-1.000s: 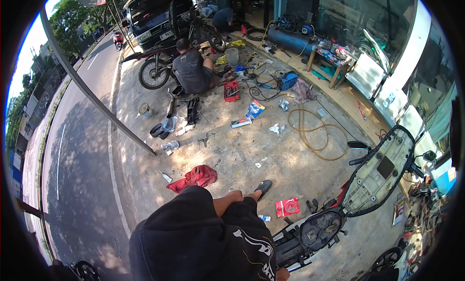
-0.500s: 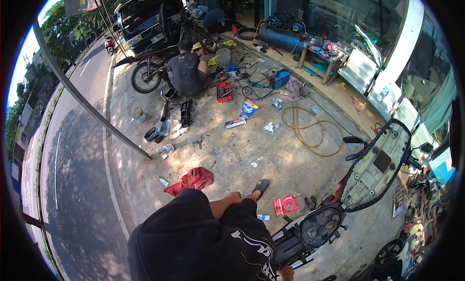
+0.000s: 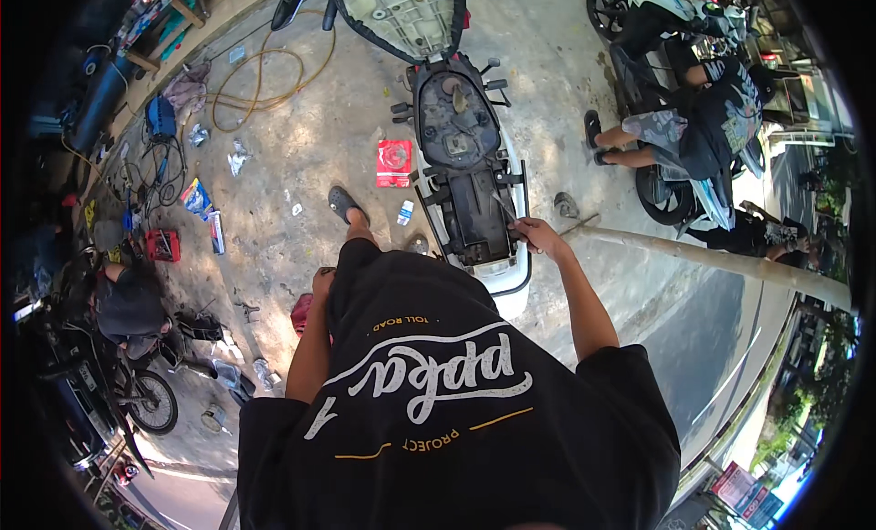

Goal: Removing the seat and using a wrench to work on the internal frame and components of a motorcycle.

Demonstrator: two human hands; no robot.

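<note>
Before me stands a white motorbike (image 3: 517,288) with its seat (image 3: 401,10) tipped up, the pale underside showing. Its dark under-seat compartment (image 3: 465,210) lies uncovered. My right hand (image 3: 540,237) is at the right rear edge of that compartment, fingers pinched together. A thin grey shaft (image 3: 502,204) slants from the fingers over the compartment; what kind of tool it is I cannot make out. My left hand (image 3: 323,282) rests at my left thigh, away from the motorbike, its fingers too small and partly hidden to read.
Left of the motorbike lie a red packet (image 3: 394,163) and a small blue-white packet (image 3: 405,212). A yellowish hose (image 3: 265,101) coils farther off. A leaning pole (image 3: 693,247) stands at right, beyond it a person (image 3: 721,119) by another motorbike. Another person (image 3: 132,302) crouches at left.
My view has swung right, bringing the motorbike to the middle. My right hand, earlier at the lower edge of view, now shows over the compartment's edge. My left hand stays by my thigh.
</note>
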